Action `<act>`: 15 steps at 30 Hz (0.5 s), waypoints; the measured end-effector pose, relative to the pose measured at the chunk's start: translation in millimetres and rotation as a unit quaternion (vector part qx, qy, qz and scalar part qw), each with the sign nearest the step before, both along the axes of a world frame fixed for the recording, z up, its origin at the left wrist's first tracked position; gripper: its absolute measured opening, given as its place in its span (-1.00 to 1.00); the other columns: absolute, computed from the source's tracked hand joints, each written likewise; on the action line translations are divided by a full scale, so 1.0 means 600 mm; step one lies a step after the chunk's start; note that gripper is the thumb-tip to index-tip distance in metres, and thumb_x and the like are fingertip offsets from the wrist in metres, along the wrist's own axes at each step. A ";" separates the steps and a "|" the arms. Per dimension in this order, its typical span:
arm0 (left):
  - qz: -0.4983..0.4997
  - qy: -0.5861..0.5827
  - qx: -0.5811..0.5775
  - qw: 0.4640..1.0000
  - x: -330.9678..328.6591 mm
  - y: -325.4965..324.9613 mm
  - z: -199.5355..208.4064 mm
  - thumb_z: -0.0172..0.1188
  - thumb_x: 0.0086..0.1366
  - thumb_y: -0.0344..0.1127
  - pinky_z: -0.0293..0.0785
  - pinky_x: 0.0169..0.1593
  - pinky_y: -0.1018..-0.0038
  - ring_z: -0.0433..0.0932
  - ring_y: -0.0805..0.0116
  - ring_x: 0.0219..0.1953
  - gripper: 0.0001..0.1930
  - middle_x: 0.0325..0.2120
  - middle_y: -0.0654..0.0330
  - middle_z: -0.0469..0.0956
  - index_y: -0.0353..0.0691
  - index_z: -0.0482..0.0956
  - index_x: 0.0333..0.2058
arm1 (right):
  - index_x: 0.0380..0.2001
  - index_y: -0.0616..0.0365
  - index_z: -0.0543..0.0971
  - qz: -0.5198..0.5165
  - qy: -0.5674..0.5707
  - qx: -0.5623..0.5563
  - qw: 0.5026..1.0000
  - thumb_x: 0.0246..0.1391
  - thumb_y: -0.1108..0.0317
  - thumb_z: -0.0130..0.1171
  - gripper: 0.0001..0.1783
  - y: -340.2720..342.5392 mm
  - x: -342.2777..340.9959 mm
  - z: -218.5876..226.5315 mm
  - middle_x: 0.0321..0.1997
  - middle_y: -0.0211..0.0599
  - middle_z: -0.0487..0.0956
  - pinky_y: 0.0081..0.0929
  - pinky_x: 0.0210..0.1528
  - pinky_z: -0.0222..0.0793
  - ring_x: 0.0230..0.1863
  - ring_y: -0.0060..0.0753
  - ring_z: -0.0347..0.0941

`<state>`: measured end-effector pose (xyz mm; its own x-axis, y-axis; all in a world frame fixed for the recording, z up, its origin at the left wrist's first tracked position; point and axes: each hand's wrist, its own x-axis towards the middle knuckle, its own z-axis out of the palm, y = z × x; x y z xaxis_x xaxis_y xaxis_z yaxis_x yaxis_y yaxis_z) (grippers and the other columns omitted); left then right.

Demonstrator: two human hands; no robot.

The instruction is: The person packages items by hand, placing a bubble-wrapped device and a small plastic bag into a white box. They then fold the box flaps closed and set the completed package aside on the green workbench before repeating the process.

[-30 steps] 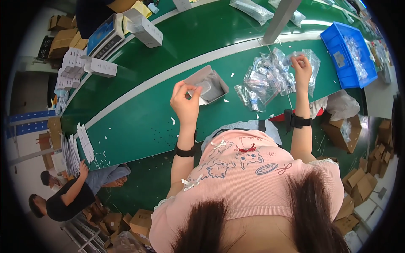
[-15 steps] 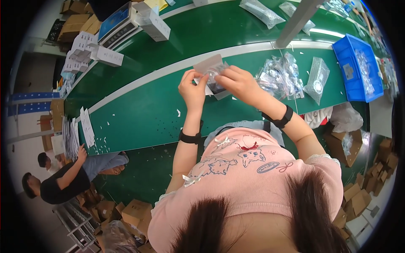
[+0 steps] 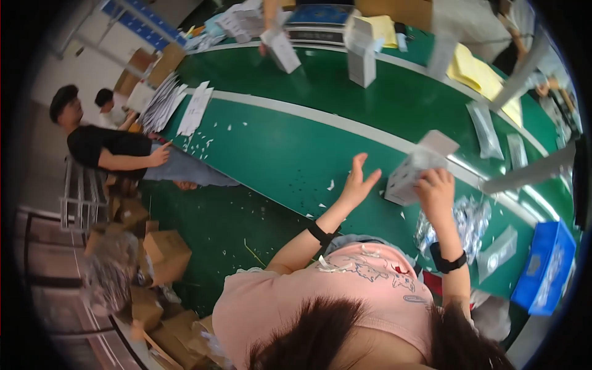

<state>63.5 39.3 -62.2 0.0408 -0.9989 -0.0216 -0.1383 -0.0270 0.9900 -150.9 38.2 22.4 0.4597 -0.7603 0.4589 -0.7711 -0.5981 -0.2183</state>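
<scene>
A white cardboard box, its lid flap standing up, rests on the green bench in front of me. My right hand grips the box by its near right side, with fingers bent over the edge. My left hand hovers over the bench to the left of the box. Its thumb and fingers are spread and hold nothing. What lies inside the box is hidden. Beside my right wrist sits a pile of small clear plastic packets.
A bubble-wrap pouch and a blue bin lie to the right. White paper scraps and a stack of white sheets are at the bench's left end, near a person in black. Across the bench, another person's hand touches a white box.
My view has swung to the left. My left hand has come off the box and opened. Clear plastic seen between my fingers is out of sight; my right hand now grips the box's side.
</scene>
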 end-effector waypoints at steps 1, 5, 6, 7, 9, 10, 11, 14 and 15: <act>0.015 -0.002 -0.005 1.000 0.017 0.006 -0.009 0.19 0.09 -0.16 0.13 0.11 0.17 0.06 0.00 0.20 -0.38 0.16 -0.09 0.02 -0.21 0.11 0.05 | -0.67 0.10 0.45 0.015 -0.002 -0.005 1.000 -0.44 0.41 0.18 -0.87 -0.025 -0.004 0.005 -0.40 -0.38 0.41 -0.30 -0.14 0.18 -0.21 -0.26 0.30; -0.121 -0.541 0.112 0.825 0.054 0.045 -0.012 0.29 -0.05 -0.03 0.07 0.11 -0.01 -0.08 -0.19 0.22 -0.12 0.16 -0.24 -0.05 -0.20 0.00 0.16 | -0.65 0.12 0.46 -0.026 0.012 -0.122 0.992 -0.39 0.41 0.18 -0.88 -0.153 -0.017 0.038 -0.37 -0.41 0.42 -0.27 -0.14 0.17 -0.22 -0.27 0.30; -0.144 -0.560 0.112 0.808 0.058 0.051 -0.028 0.31 -0.11 0.00 0.06 0.11 -0.03 -0.10 -0.22 0.22 -0.06 0.16 -0.27 -0.08 -0.19 -0.03 0.17 | -0.64 0.13 0.45 -0.036 0.017 -0.133 0.990 -0.38 0.41 0.18 -0.87 -0.189 -0.014 0.049 -0.37 -0.39 0.42 -0.26 -0.12 0.16 -0.21 -0.24 0.30; -0.172 -0.579 0.110 0.789 0.061 0.052 -0.041 0.33 -0.16 0.03 0.05 0.11 -0.05 -0.13 -0.24 0.22 0.01 0.16 -0.30 -0.11 -0.17 -0.06 0.19 | -0.64 0.14 0.45 -0.052 0.023 -0.143 0.988 -0.37 0.41 0.19 -0.86 -0.227 -0.014 0.057 -0.37 -0.37 0.42 -0.25 -0.11 0.16 -0.21 -0.21 0.29; -0.218 -0.595 0.099 0.767 0.062 0.048 -0.058 0.36 -0.22 0.06 0.04 0.11 -0.07 -0.15 -0.26 0.22 0.08 0.16 -0.33 -0.14 -0.15 -0.09 0.21 | -0.63 0.13 0.48 -0.098 0.060 -0.129 0.985 -0.35 0.39 0.17 -0.89 -0.317 -0.014 0.049 -0.36 -0.36 0.44 -0.26 -0.10 0.18 -0.20 -0.21 0.30; -0.211 -0.599 0.095 0.766 0.059 0.044 -0.060 0.36 -0.25 0.08 0.05 0.11 -0.07 -0.14 -0.25 0.22 0.10 0.16 -0.32 -0.14 -0.15 -0.08 0.21 | -0.63 0.12 0.49 -0.092 0.074 -0.120 0.986 -0.34 0.39 0.15 -0.91 -0.359 -0.022 0.037 -0.37 -0.36 0.45 -0.25 -0.10 0.19 -0.21 -0.21 0.31; -0.204 -0.603 0.092 0.766 0.057 0.043 -0.061 0.37 -0.29 0.10 0.05 0.11 -0.06 -0.14 -0.24 0.23 0.12 0.17 -0.31 -0.15 -0.15 -0.08 0.21 | -0.63 0.11 0.51 -0.086 0.087 -0.111 0.986 -0.33 0.38 0.14 -0.92 -0.398 -0.021 0.020 -0.38 -0.35 0.45 -0.25 -0.10 0.20 -0.21 -0.21 0.32; -0.202 -0.605 0.077 0.766 0.055 0.040 -0.068 0.39 -0.34 0.11 0.06 0.11 -0.04 -0.13 -0.23 0.23 0.15 0.17 -0.30 -0.15 -0.15 -0.06 0.20 | -0.62 0.11 0.52 -0.093 0.191 -0.066 0.975 -0.31 0.38 0.10 -0.92 -0.453 0.004 -0.052 -0.43 -0.31 0.45 -0.32 -0.11 0.24 -0.21 -0.18 0.33; -0.185 -0.609 0.083 0.767 0.060 0.041 -0.071 0.39 -0.35 0.11 0.08 0.10 -0.03 -0.12 -0.22 0.23 0.15 0.17 -0.29 -0.15 -0.15 -0.05 0.20 | -0.55 0.12 0.52 -0.068 0.197 -0.075 0.975 -0.30 0.38 0.11 -0.87 -0.449 0.013 -0.057 -0.38 -0.30 0.45 -0.34 -0.10 0.24 -0.19 -0.18 0.32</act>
